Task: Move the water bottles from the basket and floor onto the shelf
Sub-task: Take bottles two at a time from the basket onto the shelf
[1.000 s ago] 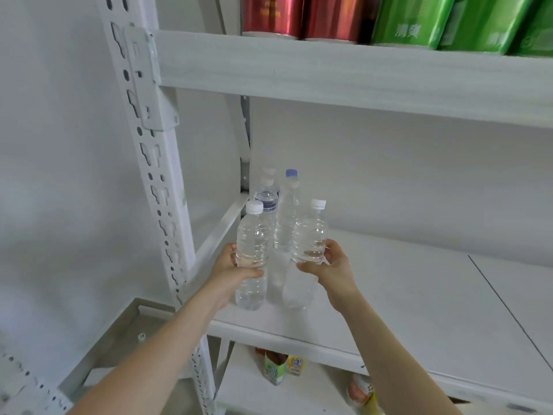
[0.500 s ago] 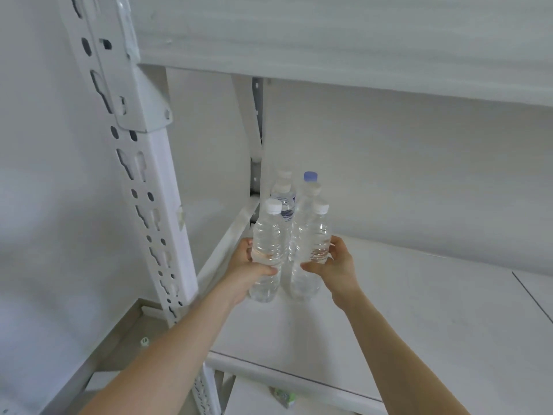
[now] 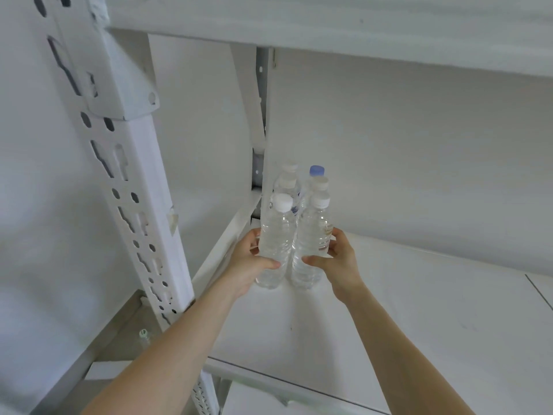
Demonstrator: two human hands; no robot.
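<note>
White shelf (image 3: 389, 324), flat board w/ a thin seam near its right edge. Water bottles (image 3: 294, 223) stand upright on it, bunched in back-left corner by the rear post: 2 in front w/ white caps, side by side & touching; approx 3-4 more behind, one w/ blue cap. Rest of board bare.

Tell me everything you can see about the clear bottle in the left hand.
The clear plastic water bottle with a white screw cap stands upright on the white shelf board, near its left edge. It has a ribbed body, looks nearly full, and shows no label. The left hand wraps its lower half. It stands close beside the similar bottle in the right hand, in front of more bottles behind.
</note>
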